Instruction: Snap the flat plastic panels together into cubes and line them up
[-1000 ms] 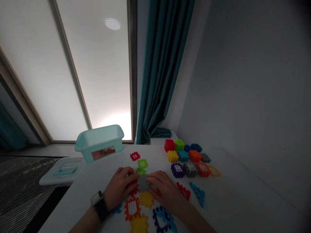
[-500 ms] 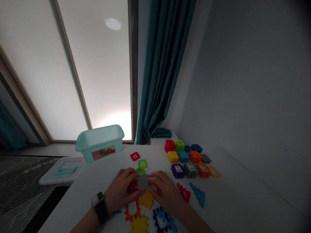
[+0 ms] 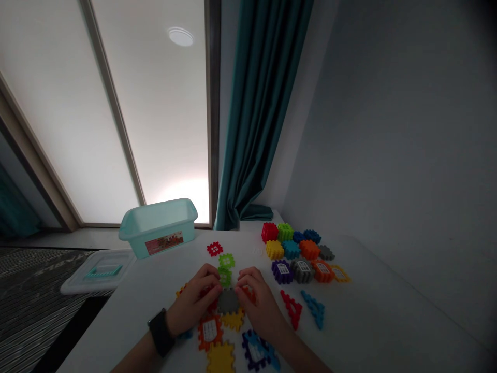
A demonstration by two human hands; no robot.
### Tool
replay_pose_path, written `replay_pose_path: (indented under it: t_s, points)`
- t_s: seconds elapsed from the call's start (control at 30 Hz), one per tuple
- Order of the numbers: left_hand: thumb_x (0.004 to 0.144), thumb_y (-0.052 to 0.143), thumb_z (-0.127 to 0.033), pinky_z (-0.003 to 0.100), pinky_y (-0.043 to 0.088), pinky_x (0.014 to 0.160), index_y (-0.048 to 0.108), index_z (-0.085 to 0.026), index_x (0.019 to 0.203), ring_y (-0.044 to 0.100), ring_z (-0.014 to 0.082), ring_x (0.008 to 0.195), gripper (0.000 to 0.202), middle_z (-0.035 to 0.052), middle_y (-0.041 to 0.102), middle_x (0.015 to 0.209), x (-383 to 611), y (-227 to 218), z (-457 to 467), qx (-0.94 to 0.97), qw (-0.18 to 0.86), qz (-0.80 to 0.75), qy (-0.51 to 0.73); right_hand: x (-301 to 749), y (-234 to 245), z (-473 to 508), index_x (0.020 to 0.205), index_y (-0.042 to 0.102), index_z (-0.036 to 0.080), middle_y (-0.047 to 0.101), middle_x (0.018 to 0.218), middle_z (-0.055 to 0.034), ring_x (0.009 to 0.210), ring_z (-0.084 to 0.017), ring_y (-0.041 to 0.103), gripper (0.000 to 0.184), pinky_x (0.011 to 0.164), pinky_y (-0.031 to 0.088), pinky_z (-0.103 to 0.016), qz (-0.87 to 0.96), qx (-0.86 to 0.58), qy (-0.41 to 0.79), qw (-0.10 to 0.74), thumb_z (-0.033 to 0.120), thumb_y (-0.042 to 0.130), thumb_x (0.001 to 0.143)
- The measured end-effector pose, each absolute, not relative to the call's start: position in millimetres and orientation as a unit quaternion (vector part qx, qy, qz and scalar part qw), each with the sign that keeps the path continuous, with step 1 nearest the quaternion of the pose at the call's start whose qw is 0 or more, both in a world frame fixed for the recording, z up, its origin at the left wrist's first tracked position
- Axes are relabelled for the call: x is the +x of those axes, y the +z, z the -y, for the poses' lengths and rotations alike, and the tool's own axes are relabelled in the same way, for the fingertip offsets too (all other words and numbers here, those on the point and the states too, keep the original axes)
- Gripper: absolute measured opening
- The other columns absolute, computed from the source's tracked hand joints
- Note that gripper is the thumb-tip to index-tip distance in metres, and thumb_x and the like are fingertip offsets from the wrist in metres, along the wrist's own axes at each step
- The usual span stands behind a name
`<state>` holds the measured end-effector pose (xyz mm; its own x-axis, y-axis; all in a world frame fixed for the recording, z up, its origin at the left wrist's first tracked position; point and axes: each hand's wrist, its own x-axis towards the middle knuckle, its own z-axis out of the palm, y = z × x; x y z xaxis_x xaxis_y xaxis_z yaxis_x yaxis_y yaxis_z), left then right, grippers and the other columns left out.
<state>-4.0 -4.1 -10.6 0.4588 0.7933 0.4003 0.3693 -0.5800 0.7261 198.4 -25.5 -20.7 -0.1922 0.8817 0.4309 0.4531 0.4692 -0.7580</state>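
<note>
On the white table [image 3: 361, 316], the left hand [image 3: 192, 295] and right hand [image 3: 258, 298] curl around a grey plastic tile [image 3: 228, 301]

Both hands sit closed in a loose curl, fingers bent, on either side of the grey plastic tile near the table's front edge. A black smartwatch [image 3: 160, 332] circles the left wrist. The left fingers lie over a red tile [image 3: 207, 303], mostly hidden beneath them, while the right fingers sit against an orange tile [image 3: 248, 295] just beside the grey one. How firmly either hand grips cannot be told.

Just above the hands is a green tile [image 3: 224, 277], with a second green tile [image 3: 227, 260] and a small red tile [image 3: 214, 249] farther up. Below them lie a yellow tile [image 3: 233, 320], an orange window-frame tile [image 3: 209, 331], a second yellow tile [image 3: 220, 358] and a blue-and-purple frame [image 3: 254, 350].

To the right are a red triangular frame [image 3: 291, 309], a blue triangular frame [image 3: 312, 309] and a packed group of coloured blocks [image 3: 295, 248]. A mint plastic tub [image 3: 157, 233] stands at the far edge, its lid [image 3: 99, 272] lying off the left side, and a teal curtain [image 3: 248, 155] hangs beyond.
</note>
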Motion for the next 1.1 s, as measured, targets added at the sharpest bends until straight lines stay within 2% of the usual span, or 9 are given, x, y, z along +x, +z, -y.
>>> replay_pose_path:
  t_s: [0.13,0.27,0.4,0.47,0.57,0.87,1.0,1.1]
  points:
    - [0.102,0.042,-0.040,0.029,0.051,0.080,0.057,-0.019,0.074,0.058,0.0180,0.089,0.038,0.0055,0.058,0.097,-5,-14,2,0.792,0.309,-0.363,0.381,200,-20,24,0.081,0.057,0.022,0.058,0.103,-0.0049,0.102,-0.021,0.058,0.017,0.096,0.047,-0.038,0.724,-0.450,0.289,0.435,0.027,0.050,0.096]
    - [0.102,0.042,-0.040,0.029,0.051,0.078,0.057,-0.019,0.075,0.059,0.0181,0.087,0.037,0.0049,0.057,0.094,-5,-14,2,0.785,0.320,-0.364,0.385,204,-21,23,0.085,0.059,0.022,0.058,0.106,-0.0048,0.106,-0.022,0.056,0.011,0.097,0.046,-0.038,0.744,-0.438,0.292,0.412,0.025,0.054,0.094]
    - [0.098,0.047,-0.038,0.030,0.050,0.077,0.059,-0.019,0.081,0.060,0.0186,0.084,0.028,0.0040,0.060,0.089,-6,-11,4,0.787,0.323,-0.372,0.372,209,-24,21,0.090,0.060,0.023,0.059,0.104,-0.0051,0.106,-0.022,0.055,0.011,0.094,0.047,-0.038,0.775,-0.417,0.221,0.420,0.024,0.052,0.097]
    - [0.096,0.051,-0.035,0.031,0.051,0.079,0.062,-0.019,0.093,0.061,0.0202,0.088,0.019,0.0048,0.064,0.094,-8,-10,5,0.786,0.336,-0.375,0.358,211,-26,21,0.094,0.060,0.024,0.060,0.101,-0.0050,0.104,-0.022,0.055,0.014,0.091,0.047,-0.038,0.798,-0.395,0.166,0.423,0.023,0.048,0.100]
    - [0.093,0.053,-0.032,0.033,0.051,0.084,0.063,-0.020,0.107,0.063,0.0224,0.097,0.021,0.0062,0.069,0.104,-11,-9,6,0.784,0.373,-0.362,0.339,215,-28,21,0.099,0.060,0.025,0.061,0.098,-0.0047,0.101,-0.022,0.056,0.017,0.089,0.047,-0.039,0.831,-0.355,0.093,0.417,0.021,0.043,0.102]
    - [0.080,0.063,-0.022,0.036,0.048,0.092,0.059,-0.019,0.107,0.060,0.0226,0.097,0.027,0.0054,0.066,0.101,-13,-11,4,0.760,0.383,-0.378,0.364,214,-24,21,0.101,0.059,0.023,0.063,0.097,-0.0049,0.091,-0.019,0.057,0.019,0.081,0.049,-0.035,0.862,-0.315,-0.006,0.396,0.016,0.041,0.103]
    - [0.086,0.061,-0.028,0.038,0.045,0.097,0.058,-0.019,0.115,0.059,0.0250,0.107,0.030,0.0086,0.065,0.114,-16,-11,4,0.769,0.397,-0.367,0.340,212,-25,24,0.103,0.059,0.021,0.061,0.094,-0.0055,0.087,-0.019,0.055,0.015,0.076,0.049,-0.034,0.854,-0.305,-0.056,0.419,0.012,0.047,0.100]
    - [0.091,0.058,-0.034,0.038,0.046,0.096,0.060,-0.019,0.114,0.061,0.0250,0.105,0.028,0.0085,0.067,0.114,-18,-13,3,0.776,0.428,-0.336,0.317,212,-28,26,0.106,0.058,0.022,0.060,0.093,-0.0052,0.086,-0.019,0.054,0.015,0.075,0.050,-0.034,0.849,-0.307,-0.076,0.424,0.011,0.050,0.098]
